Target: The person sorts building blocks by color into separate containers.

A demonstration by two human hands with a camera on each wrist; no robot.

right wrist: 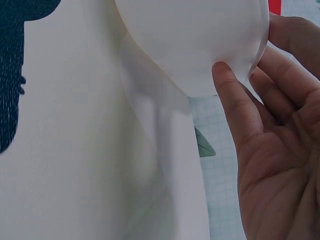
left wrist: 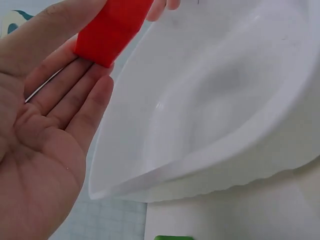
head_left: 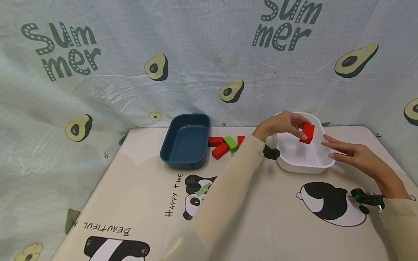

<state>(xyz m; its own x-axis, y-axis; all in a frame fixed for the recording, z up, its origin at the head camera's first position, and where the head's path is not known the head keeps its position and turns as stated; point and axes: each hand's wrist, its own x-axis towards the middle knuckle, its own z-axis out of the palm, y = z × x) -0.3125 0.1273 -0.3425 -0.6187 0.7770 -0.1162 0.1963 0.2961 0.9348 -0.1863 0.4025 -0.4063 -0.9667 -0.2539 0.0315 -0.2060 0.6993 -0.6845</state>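
As I watched, the left hand [head_left: 284, 122] pinched a red oblong block [head_left: 308, 133].
The right hand [head_left: 362, 156], spread, touched a rounded white plastic tray [head_left: 302, 169].

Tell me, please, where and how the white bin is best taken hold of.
Probably grip the white bin by its right rim, from the right: the thin, raised wall suits a pinch, and the left hand, holding a red block, crosses its left rim.

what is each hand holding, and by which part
The left hand holds a red block by its sides; the right hand, a white container by its right rim.
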